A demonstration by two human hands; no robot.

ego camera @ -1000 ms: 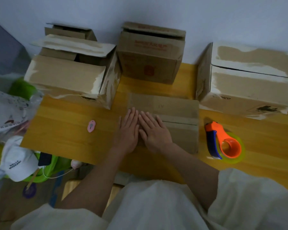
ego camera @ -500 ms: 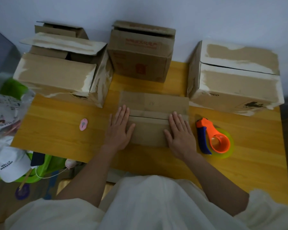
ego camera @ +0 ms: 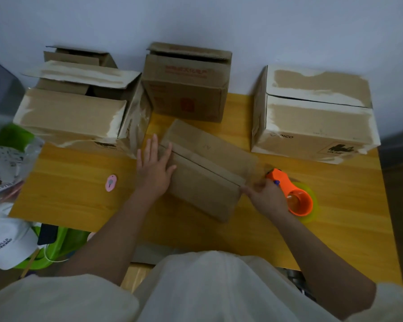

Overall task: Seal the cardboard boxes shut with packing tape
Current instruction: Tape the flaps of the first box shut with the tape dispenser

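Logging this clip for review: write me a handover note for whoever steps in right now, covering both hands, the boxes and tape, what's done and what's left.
Left hand: flat, fingers straight, pressing the left end of the small flat brown cardboard box, which lies angled at the middle of the wooden table.
Right hand: at the box's right end, beside the orange tape dispenser; grip blurred.
Done: small box's flaps closed; no tape visible on its seam.
Left: pick up the dispenser, tape that seam, then the three larger boxes behind; the left one stands open.
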